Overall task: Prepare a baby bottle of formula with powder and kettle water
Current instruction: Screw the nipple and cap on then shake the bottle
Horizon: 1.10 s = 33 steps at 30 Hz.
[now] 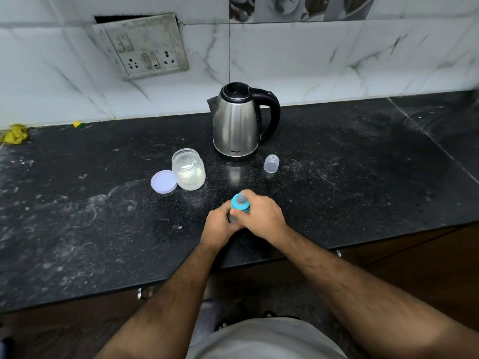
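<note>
A baby bottle with a blue collar and clear teat stands on the black counter near its front edge. My left hand wraps the bottle's body from the left, hiding most of it. My right hand grips the blue collar from the right. Behind stands a steel kettle with a black handle and lid shut. An open clear jar of white powder sits left of the kettle, its lilac lid lying beside it. The bottle's clear cap rests to the right.
The black stone counter is dusted with white marks. A socket panel hangs on the tiled wall. A yellow cloth and a small yellow sponge lie at the far left by the wall.
</note>
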Motion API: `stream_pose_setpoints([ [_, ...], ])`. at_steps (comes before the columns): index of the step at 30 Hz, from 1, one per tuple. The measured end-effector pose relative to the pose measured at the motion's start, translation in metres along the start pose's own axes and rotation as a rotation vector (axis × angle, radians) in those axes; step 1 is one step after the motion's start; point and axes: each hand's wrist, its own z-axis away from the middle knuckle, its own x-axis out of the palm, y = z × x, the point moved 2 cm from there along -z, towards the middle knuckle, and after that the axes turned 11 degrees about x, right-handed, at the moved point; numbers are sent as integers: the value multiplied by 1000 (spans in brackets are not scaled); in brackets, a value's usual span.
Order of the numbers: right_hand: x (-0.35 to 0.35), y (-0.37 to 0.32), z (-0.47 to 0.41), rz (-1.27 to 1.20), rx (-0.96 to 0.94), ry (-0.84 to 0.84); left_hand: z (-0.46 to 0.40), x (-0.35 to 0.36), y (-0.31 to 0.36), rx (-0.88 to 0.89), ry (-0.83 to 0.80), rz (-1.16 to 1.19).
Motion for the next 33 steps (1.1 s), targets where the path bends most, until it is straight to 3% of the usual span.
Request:
stream_pose_setpoints([
  [3,-9,5,-6,42,-40,-130,-2,1,-4,-38,-17,36],
  [7,-22,21,-21,-91,-41,-271,-4,0,-8,-41,-7,83],
  [13,-31,66,-65,-289,215,-33,0,-1,-2,-69,41,104],
  [18,-33,85,-108,-256,301,123,5,-6,3,-88,75,123],
  [28,-32,80,-163,-88,279,-7,7,-3,7,-151,98,108],
  [33,-31,82,-165,5,276,11,9,-3,12,-160,101,105],
])
